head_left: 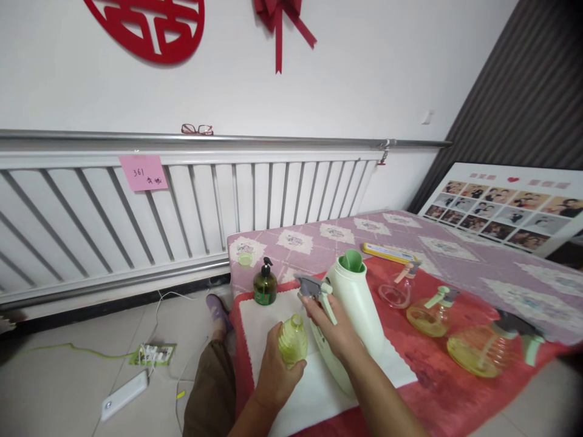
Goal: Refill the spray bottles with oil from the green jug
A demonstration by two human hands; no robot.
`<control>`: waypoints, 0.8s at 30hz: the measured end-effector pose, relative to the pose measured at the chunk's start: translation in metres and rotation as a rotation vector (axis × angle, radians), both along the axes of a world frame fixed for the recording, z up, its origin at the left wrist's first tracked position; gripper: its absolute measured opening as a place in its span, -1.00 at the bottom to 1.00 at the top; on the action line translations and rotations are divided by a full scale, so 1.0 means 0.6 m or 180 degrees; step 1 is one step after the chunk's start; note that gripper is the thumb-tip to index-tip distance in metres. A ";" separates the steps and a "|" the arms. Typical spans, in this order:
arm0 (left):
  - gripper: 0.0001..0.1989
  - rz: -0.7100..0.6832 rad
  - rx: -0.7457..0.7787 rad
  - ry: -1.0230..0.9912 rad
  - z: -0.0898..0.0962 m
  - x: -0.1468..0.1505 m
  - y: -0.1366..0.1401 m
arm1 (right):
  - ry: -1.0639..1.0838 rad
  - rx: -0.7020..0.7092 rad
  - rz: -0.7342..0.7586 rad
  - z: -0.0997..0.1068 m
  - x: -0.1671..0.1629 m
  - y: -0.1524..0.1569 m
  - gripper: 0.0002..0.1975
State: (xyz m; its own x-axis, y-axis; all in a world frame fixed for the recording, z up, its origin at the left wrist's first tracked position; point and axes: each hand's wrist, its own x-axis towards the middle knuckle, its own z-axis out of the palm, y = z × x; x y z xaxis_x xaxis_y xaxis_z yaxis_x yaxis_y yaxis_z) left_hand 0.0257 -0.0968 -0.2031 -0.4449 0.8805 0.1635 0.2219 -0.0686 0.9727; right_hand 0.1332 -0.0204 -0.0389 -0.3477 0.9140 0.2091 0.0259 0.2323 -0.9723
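Observation:
My left hand (279, 370) is wrapped round a yellow-green ribbed spray bottle (294, 340), whose neck is uncovered. Just to the right, my right hand (334, 325) grips a grey and pale green spray head (317, 288), held apart from the bottle. Behind my right forearm stands a large pale green jug (359, 303) with a darker green spout insert in its mouth. A dark green pump bottle (265, 285) with a black pump sits at the far left corner of the white cloth (310, 394).
Several spray bottles, including a yellow one (483, 352), lie to the right on the red cloth (423, 376). Behind the jug lies a yellow box (389, 252); a small pale green cap (245, 259) sits near the table's left edge. A power strip (152, 354) with cables is on the floor.

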 end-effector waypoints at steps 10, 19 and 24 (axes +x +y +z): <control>-0.14 -0.0010 0.0024 0.0031 0.001 -0.002 -0.001 | -0.0227 -0.0123 0.0100 -0.071 0.009 -0.020 -0.64; -0.15 -0.0038 0.0095 -0.0005 0.005 -0.001 -0.001 | -0.0290 -0.0156 0.0057 -0.070 0.011 -0.039 -0.68; -0.15 -0.0104 0.0089 0.0066 0.002 -0.002 -0.002 | -0.0208 -0.0110 0.0114 -0.075 0.010 -0.040 -0.69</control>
